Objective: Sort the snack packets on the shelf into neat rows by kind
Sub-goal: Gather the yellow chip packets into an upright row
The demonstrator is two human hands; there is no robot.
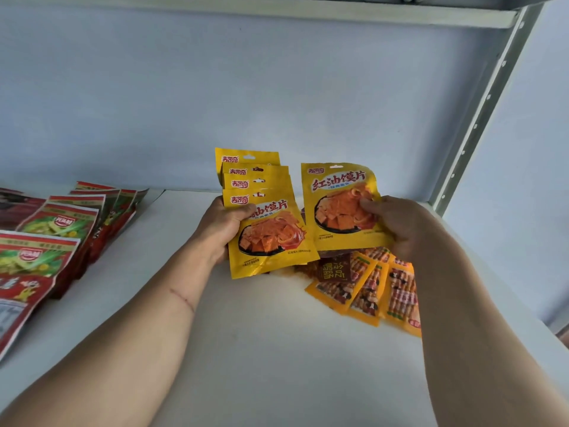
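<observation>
Nearest: bare white shelf board [261, 349], both forearms reaching in over it.

Left hand [221, 229] grips a fanned stack of yellow packets [264, 211], thumb across the front packet's face, fingers behind. Looks like 5, but only the top edges of the back ones show, so the count is unsure.

Right hand [397, 223] pinches 1 matching yellow packet [338, 204] by its right edge, thumb on the printed dish, held upright just beside the stack, not touching it.

Handling: thin glossy film pouches, light, floppy and slippery; the fan will probably slide apart unless squeezed low across the body. The sealed edges are likely the best place to take hold.

Under the right hand: orange-yellow sausage packets [369, 288] loosely overlapped on the board, unsorted.

Left side: red-and-green packets [58, 223] in overlapping rows.

Behind: pale blue back wall [215, 103], perforated metal upright [480, 118] at right.
</observation>
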